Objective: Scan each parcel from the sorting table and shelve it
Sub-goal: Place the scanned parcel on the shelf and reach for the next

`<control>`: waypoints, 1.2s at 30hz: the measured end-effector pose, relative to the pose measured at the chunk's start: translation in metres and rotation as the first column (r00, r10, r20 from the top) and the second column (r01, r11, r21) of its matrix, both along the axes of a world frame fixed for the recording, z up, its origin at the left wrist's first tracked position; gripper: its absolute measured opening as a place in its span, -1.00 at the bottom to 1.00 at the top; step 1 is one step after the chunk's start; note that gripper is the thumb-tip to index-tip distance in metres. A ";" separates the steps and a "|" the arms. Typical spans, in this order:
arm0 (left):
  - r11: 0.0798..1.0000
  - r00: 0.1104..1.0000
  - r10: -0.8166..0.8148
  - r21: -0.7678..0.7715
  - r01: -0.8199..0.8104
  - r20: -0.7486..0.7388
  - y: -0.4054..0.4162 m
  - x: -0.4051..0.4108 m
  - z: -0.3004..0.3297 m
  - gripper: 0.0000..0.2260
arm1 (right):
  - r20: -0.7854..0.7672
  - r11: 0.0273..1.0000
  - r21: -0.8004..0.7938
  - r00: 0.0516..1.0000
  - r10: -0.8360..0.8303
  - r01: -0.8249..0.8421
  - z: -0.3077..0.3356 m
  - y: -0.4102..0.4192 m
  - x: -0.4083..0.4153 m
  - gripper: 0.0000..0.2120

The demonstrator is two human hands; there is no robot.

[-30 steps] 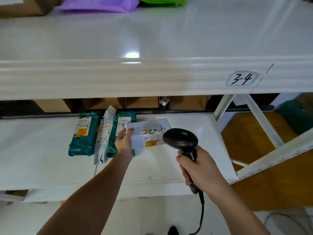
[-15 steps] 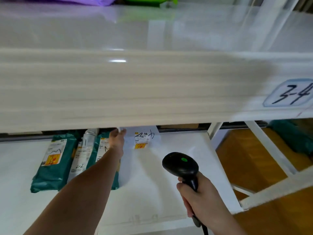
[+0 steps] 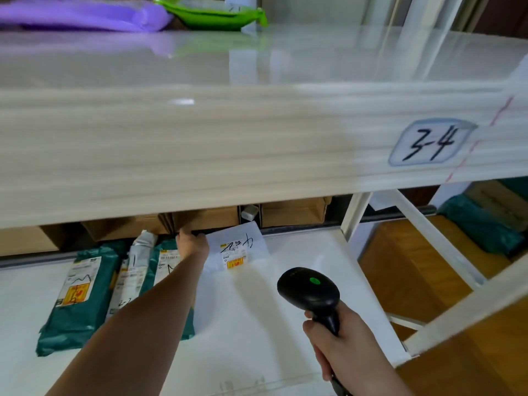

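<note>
A white parcel (image 3: pixel 238 248) with a yellow-and-white label lies on the lower white shelf (image 3: pixel 257 324), leaning against the row at its left. My left hand (image 3: pixel 191 244) reaches deep under the upper shelf and grips the parcel's left edge. To its left stand two dark green parcels (image 3: pixel 78 298) (image 3: pixel 164 267) with a grey-white one (image 3: pixel 130 277) between them. My right hand (image 3: pixel 341 342) holds a black barcode scanner (image 3: pixel 310 294) with a green light, in front of the shelf and right of the white parcel.
The upper shelf (image 3: pixel 257 144) carries a label "3-4" (image 3: pixel 430 142) on its front edge, with a purple bag (image 3: pixel 80 14) and a green bag (image 3: pixel 211 15) on top. Cardboard boxes (image 3: pixel 291 214) stand behind the lower shelf. White frame struts (image 3: pixel 423 238) and wooden floor lie to the right.
My left hand has pushed the white parcel further back on the lower shelf, next to the green parcels. The view has moved closer and lower; the scanner stays in my right hand.
</note>
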State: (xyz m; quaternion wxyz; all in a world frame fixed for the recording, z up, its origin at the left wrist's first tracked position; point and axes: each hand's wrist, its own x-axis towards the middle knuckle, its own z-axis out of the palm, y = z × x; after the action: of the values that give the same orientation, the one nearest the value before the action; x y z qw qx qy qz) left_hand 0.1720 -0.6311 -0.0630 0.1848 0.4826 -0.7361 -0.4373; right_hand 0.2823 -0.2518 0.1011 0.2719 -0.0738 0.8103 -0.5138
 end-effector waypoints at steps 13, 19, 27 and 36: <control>0.526 0.534 -0.557 -0.227 0.820 0.637 0.083 0.082 0.155 -0.23 | -0.159 0.997 -0.052 0.986 -0.059 0.051 0.112 0.041 0.073 -0.97; 0.389 0.452 -0.596 -0.255 0.886 0.663 0.156 0.119 0.202 -0.28 | -0.124 0.970 -0.057 0.962 -0.243 0.237 0.141 0.066 0.150 -0.97; 0.184 0.289 -0.723 -0.228 0.956 0.628 0.250 0.167 0.229 -0.22 | -0.176 0.895 -0.125 0.878 -0.444 0.428 0.180 0.119 0.253 -0.92; -0.018 0.097 -0.780 -0.177 0.984 0.618 0.413 0.190 0.261 -0.32 | -0.297 0.771 -0.123 0.718 -0.629 0.625 0.194 0.232 0.327 -0.92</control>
State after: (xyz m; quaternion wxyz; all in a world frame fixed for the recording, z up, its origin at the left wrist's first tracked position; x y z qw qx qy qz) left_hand 0.3616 -0.2182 0.1977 -0.1428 -0.1296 -0.9743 -0.1164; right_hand 0.6091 -0.0194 0.2948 -0.0542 0.1203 0.8167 -0.5618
